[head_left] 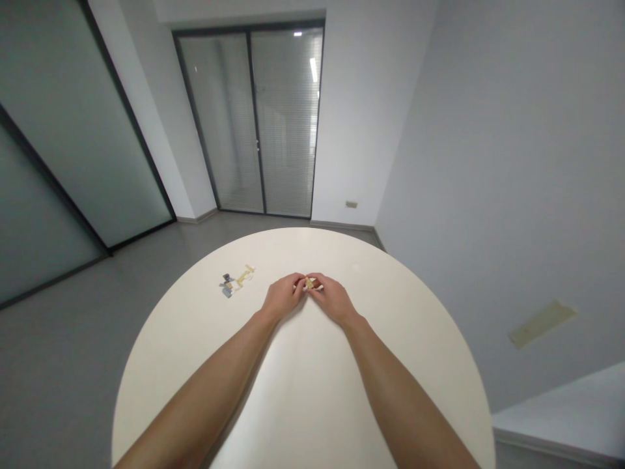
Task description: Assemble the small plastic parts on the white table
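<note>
My left hand [284, 294] and my right hand [335, 299] meet over the far half of a round white table [312, 391]. Between their fingertips is a small yellowish piece [309, 283], too small to name. The fingers of both hands are bent and pinched around it, and they hide part of it. Left of my left hand lies a loose group of small parts: yellow and whitish pieces [243, 276], and a few grey ones [227, 292] with a dark one [226, 278] among them.
The table's rounded far edge [307, 228] lies just beyond my hands. Behind it stand glass doors [283, 124] with blinds, and frosted panels [97, 130] are on the left. A strip of tape [541, 324] is stuck to the right wall [512, 163].
</note>
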